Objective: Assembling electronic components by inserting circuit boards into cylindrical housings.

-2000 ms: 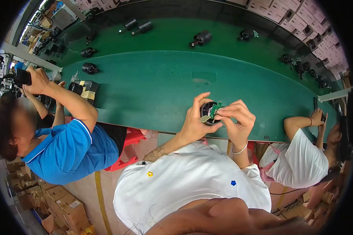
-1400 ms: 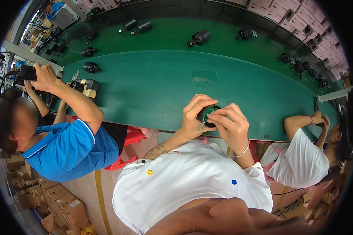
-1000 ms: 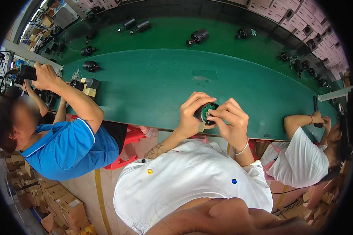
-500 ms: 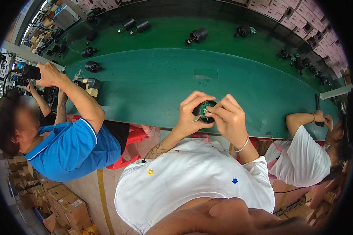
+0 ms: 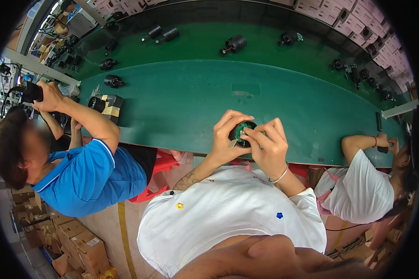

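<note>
A round black housing (image 5: pixel 252 124) with a green circuit board (image 5: pixel 241 131) inside its open end is held over the near edge of the green table. My left hand (image 5: pixel 222 136) is wrapped round its left side, thumb below and fingers above. A small pale flap or strip (image 5: pixel 232 143) sticks out by the left thumb. My right hand (image 5: pixel 269 142) reaches in from the right, thumb and index finger pinched at the board. Whether a small part lies between those fingertips is hidden.
Black cylindrical housings (image 5: pixel 236 43) lie along the far green strip behind the table (image 5: pixel 181 97). At left a co-worker in blue (image 5: pixel 86 181) holds a black tool (image 5: pixel 32 92) near a taped black box (image 5: pixel 111 108). Another person in white (image 5: pixel 361 186) works at right. Cartons (image 5: pixel 86 246) stand behind.
My right thumb and index finger have shifted slightly left over the board, and the other fingers have lifted. The co-worker's hand and black tool at left moved a little.
</note>
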A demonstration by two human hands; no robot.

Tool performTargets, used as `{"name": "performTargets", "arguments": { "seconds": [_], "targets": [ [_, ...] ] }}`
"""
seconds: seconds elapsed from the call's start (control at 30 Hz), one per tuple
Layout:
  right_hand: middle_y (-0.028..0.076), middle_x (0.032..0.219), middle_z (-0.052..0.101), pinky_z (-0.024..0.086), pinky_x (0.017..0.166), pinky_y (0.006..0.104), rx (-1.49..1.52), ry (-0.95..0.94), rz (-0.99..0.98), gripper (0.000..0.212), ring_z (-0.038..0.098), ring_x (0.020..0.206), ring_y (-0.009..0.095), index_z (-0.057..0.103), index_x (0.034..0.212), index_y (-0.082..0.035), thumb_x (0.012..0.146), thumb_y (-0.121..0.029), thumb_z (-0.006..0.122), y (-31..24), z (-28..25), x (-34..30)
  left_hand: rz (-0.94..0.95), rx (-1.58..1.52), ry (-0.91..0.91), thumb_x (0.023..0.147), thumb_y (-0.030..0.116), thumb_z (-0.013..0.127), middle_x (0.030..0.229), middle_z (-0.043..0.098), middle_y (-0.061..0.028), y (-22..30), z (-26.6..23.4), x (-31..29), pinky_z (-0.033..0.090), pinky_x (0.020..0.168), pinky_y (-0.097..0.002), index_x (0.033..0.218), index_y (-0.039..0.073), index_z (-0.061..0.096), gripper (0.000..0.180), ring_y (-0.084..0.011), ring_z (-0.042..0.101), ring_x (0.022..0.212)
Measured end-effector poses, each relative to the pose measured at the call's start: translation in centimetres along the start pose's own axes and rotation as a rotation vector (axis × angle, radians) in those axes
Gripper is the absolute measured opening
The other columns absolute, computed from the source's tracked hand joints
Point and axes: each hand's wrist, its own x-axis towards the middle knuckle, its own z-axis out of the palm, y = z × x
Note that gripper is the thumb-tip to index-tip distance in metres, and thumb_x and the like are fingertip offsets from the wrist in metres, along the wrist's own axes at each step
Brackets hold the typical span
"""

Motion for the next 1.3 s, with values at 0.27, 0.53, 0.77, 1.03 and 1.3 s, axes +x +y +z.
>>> {"name": "performTargets", "arguments": {
  "seconds": [0.27,0.53,0.77,1.03,1.3],
  "targets": [
    [0.005,0.083,0.061,0.045,0.068,0.03,0.007,-0.017,0.065,0.019,0.047,0.073,0.021,0.073,0.086,-0.003,0.068,-0.001,0.076,-0.3,-0.4,0.4,0.138,0.064,0.042,0.057,0.006,0.081,0.096,0.06,-0.0091,-1.2,-0.2,-0.4,0.047,0.072,-0.0321,0.119,0.002,0.058,0.066,-0.0213,0.057,0.082],
    [0.012,0.1,0.071,0.049,0.088,0.0348,0.325,-0.09,0.34,0.036,0.062,0.101,0.027,0.075,0.097,-0.002,0.062,-0.002,0.078,-0.3,-0.5,2.4,0.114,0.004,0.184,0.062,0.011,0.081,0.109,0.056,-0.0127,-0.8,0.4,-0.7,0.046,0.082,-0.0386,0.14,0.004,0.034,0.091,-0.0285,0.052,0.102],
    [0.013,0.106,0.073,0.049,0.096,0.037,0.549,-0.214,0.374,0.043,0.063,0.112,0.027,0.075,0.104,-0.003,0.062,-0.002,0.077,1.3,0.0,1.5,0.117,0.244,0.069,0.06,0.009,0.083,0.13,0.042,-0.0163,-0.3,-0.2,-0.5,0.042,0.093,-0.0385,0.145,0.006,0.023,0.104,-0.0315,0.034,0.127],
    [0.011,0.103,0.074,0.047,0.097,0.0375,0.463,-0.191,0.365,0.043,0.067,0.103,0.025,0.075,0.104,-0.003,0.062,-0.002,0.077,0.8,-0.2,1.7,0.038,0.125,0.034,0.059,0.008,0.084,0.132,0.04,-0.0174,0.1,-0.2,-0.3,0.043,0.093,-0.0374,0.148,0.006,0.021,0.109,-0.0307,0.038,0.123],
    [0.01,0.102,0.075,0.046,0.099,0.0383,0.375,-0.173,0.341,0.043,0.07,0.095,0.025,0.075,0.105,-0.004,0.062,-0.005,0.079,0.6,0.2,1.9,0.049,0.094,0.022,0.056,0.004,0.083,0.131,0.043,-0.0196,0.5,-0.4,0.4,0.049,0.085,-0.0372,0.149,0.005,0.032,0.106,-0.0267,0.059,0.095]
  ]
}}
